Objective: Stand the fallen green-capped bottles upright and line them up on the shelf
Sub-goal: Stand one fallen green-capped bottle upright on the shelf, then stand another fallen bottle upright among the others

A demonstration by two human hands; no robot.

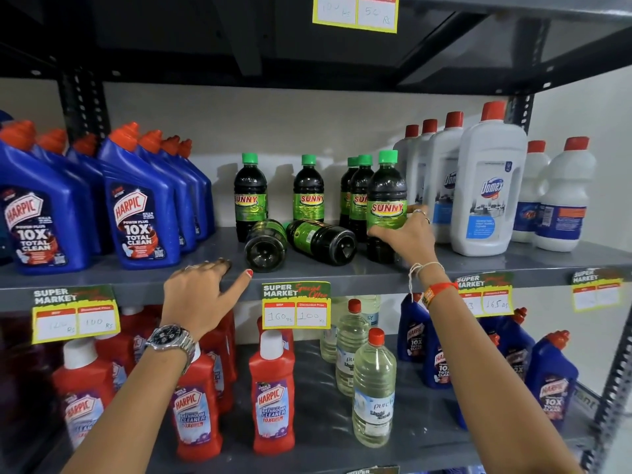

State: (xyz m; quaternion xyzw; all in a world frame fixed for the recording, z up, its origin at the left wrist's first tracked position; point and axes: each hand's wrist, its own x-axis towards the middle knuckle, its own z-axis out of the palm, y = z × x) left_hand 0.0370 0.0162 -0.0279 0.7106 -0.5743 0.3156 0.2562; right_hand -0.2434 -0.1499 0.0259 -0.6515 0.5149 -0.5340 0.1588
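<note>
the right hand [402,239] is wrapped around the lower body of an upright green-capped bottle [386,203] standing near the front of the grey shelf [478,265]; the fingers pass behind the bottle, so only their tips and rings show past its right side. the base of this bottle is partly covered by the palm. the left hand [201,295] rests on the front lip of the shelf, fingers spread and slightly curled, thumb pointing right, gripping nothing.

two fallen bottles lie between the hands: the left fallen bottle [265,246] and the right fallen bottle [323,241], both with their bases toward the near edge and their caps pointing far, mostly hidden. they lie side by side; whether they touch cannot be told. behind them stand a far-left upright bottle [250,193], a middle upright bottle [308,189] and a pair of upright bottles [359,196] partly hidden by the held one.

blue harpic bottles [136,206] bound the left side, with bare shelf between them and the fallen pair. white domex bottles [485,189] stand just beside the held bottle on the right. the price tag [295,304] hangs from the shelf edge below the fallen bottles; other tags are blurred.
</note>
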